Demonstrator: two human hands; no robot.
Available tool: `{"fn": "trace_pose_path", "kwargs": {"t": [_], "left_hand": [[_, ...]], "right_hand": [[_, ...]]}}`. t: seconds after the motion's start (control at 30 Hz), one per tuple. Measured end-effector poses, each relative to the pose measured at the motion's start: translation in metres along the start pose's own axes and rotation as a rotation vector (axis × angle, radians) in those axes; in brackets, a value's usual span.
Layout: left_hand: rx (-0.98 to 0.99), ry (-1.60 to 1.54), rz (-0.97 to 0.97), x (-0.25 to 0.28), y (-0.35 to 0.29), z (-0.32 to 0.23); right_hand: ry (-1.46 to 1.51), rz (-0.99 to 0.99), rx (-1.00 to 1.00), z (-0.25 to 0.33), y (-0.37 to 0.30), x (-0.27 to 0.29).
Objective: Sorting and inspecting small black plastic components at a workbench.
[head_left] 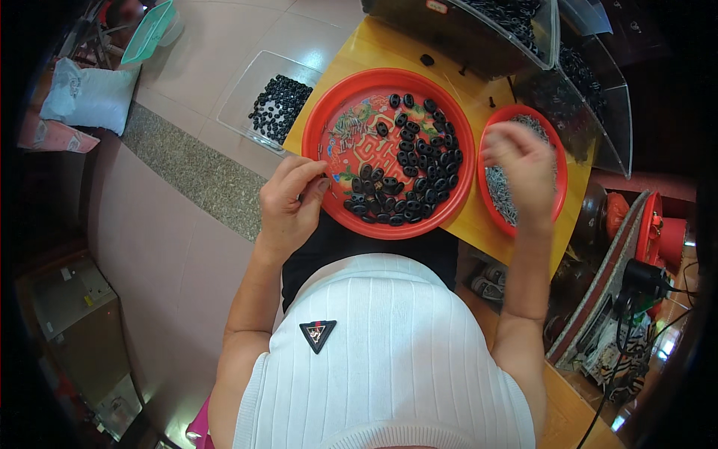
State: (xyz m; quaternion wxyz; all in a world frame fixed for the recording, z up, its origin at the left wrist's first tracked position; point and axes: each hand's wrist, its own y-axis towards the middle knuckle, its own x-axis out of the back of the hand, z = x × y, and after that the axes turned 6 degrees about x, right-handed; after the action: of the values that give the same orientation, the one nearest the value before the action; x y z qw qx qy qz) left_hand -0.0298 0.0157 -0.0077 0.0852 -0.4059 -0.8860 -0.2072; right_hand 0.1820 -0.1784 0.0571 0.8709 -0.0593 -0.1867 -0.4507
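A large red round tray [351, 101] with a printed pattern lies on a yellow table [479, 217]. Many small black oval parts [415, 172] are heaped in its right half. My left hand [288, 202] sits at the tray's left rim, fingers curled together near the edge; I cannot tell whether it holds a part. A smaller red tray [490, 138] of small silvery metal pieces [499, 191] stands to the right. My right hand [523, 165] hovers over it, fingers bent downward and blurred.
A clear plastic bin [250, 82] with black parts stands on the floor to the left. Clear bins [591, 90] of black parts stand at the table's far side. A white bag [90, 93], a teal basket [146, 34] and red equipment [658, 232] surround the spot.
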Motion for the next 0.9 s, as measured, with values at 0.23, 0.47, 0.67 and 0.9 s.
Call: {"fn": "trace_pose_path", "kwargs": {"t": [0.23,0.47,0.67,0.9], "left_hand": [[-0.175,0.264,0.170,-0.003,0.008,-0.008],[-0.126,0.368,0.041,0.007,0.010,0.000],[0.033,0.123,0.020,0.015,0.005,0.011],[0.078,0.067,0.005,0.015,0.004,0.013]], "right_hand": [[-0.323,0.376,0.564,-0.011,-0.030,-0.079],[-0.355,0.423,0.591,0.000,-0.036,-0.110],[-0.376,0.385,0.676,0.013,-0.034,-0.126],[-0.594,0.576,0.704,0.015,-0.031,-0.137]]}}
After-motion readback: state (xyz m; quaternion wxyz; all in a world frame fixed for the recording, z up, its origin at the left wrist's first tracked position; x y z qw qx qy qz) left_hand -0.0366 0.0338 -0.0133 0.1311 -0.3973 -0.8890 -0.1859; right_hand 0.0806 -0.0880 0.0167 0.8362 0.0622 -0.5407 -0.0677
